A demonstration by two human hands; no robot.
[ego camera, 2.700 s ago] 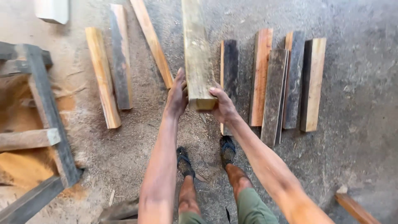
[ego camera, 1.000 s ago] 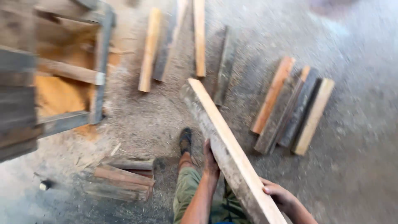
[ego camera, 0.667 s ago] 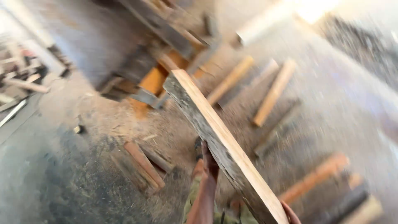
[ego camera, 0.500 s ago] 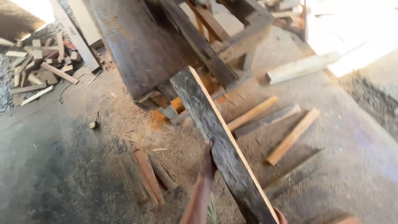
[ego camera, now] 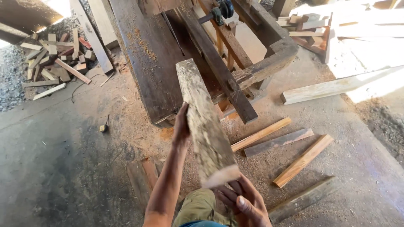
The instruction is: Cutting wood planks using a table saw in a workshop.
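I hold a long, rough, pale wooden plank (ego camera: 202,117) up in front of me, its far end pointing at a big wooden workbench (ego camera: 147,63). My left hand (ego camera: 182,126) grips the plank's left edge about halfway along. My right hand (ego camera: 244,201) cups the near end from below, fingers spread under it.
Short planks (ego camera: 273,141) lie on the sawdust-covered floor to the right, and more (ego camera: 145,172) by my left leg. A long pale board (ego camera: 336,86) lies far right. Offcuts (ego camera: 54,59) are piled at the upper left. A small yellow object (ego camera: 103,127) sits on the concrete.
I lifted the plank off the floor row and turned left with it; the workbench has come into view ahead, and the plank's far end now points at it.
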